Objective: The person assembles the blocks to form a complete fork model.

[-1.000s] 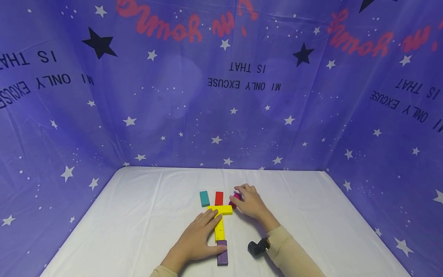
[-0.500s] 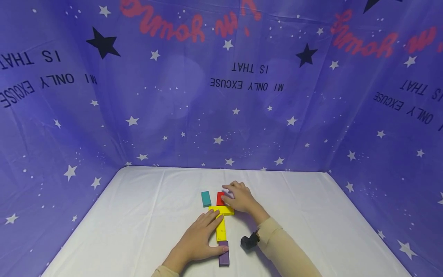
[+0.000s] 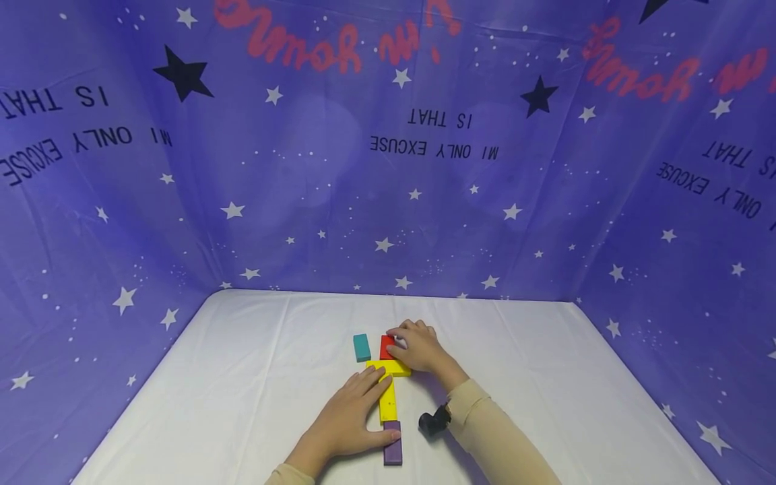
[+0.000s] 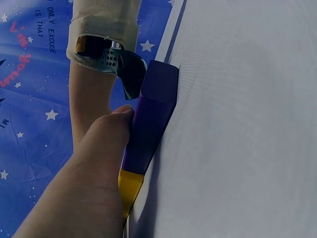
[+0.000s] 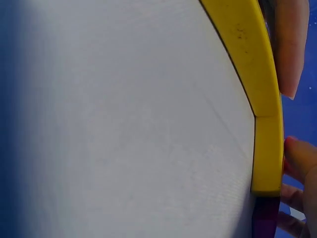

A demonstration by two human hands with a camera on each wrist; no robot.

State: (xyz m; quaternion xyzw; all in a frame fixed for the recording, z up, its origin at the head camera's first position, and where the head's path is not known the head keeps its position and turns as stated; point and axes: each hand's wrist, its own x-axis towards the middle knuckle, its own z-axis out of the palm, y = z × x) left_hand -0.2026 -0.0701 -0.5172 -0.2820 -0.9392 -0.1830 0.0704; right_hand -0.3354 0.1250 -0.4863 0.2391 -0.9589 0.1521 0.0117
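Evidently, the left hand (image 3: 345,417) serves as a brace: its fingers lie fairly straight and spread, tips at the joint of the yellow crossbar (image 3: 398,368) and yellow stem (image 3: 388,406), while the thumb reaches out onto the purple block (image 3: 393,453). It grips nothing, and that wide span probably keeps the row from sliding. The row runs up the middle of the desk (image 3: 242,391), well apart from its left and right edges, purple end farthest from the far edge, perhaps so both hands reach it easily.

On the far-edge side of the crossbar, the red block (image 3: 384,347) stands end-on and seems to meet it. The right hand (image 3: 422,345) bends thumb and forefinger toward the red block's right side, a small gap between them, likely to settle its placing. In the right wrist view a dark block (image 5: 266,216) shows just past the crossbar; whether these fingers pinch it, I cannot tell. The teal block (image 3: 362,347) lies left of the red one, apart and untouched, presumably to leave working room.
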